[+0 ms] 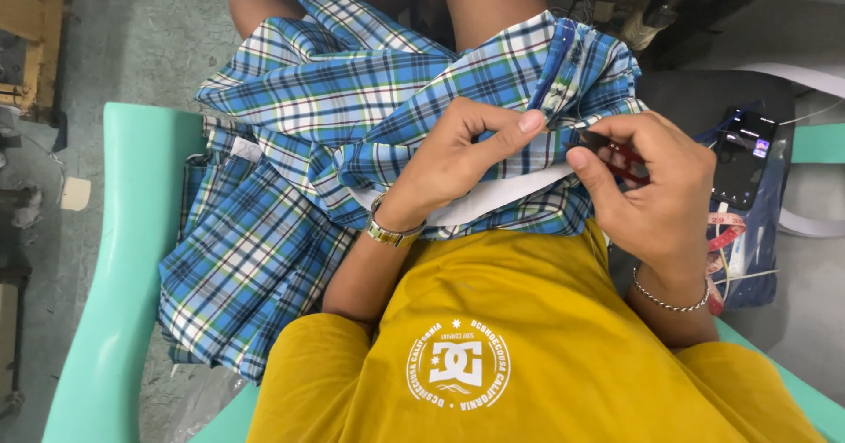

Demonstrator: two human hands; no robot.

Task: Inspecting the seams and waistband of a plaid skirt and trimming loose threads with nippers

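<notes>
We have the blue plaid garment [352, 100] bunched across our lap in the middle of the frame, and we judge the step in hand to be close work along its seam or waistband edge. Our left hand [458, 157] is closed in a pinch, thumb over fingers, gripping a fold of the cloth just beside the white band [502, 195] that runs under it. Our right hand [656, 188], right of centre, is curled around a small red-handled tool [620, 157], seemingly a thread snip or seam ripper, its tip touching the fabric near the left thumb; the blade itself is too small to tell. The next move, as we judge it, calls for holding the fold taut and keeping the tip clear of the left thumb, since the two sit very near. Room is tight: the cloth hangs over the teal chair [132, 258] at lower left, and at the right edge a dark phone [744, 157] and a measuring tape [726, 232] lie near our right wrist, leaving little sideways space there.
</notes>
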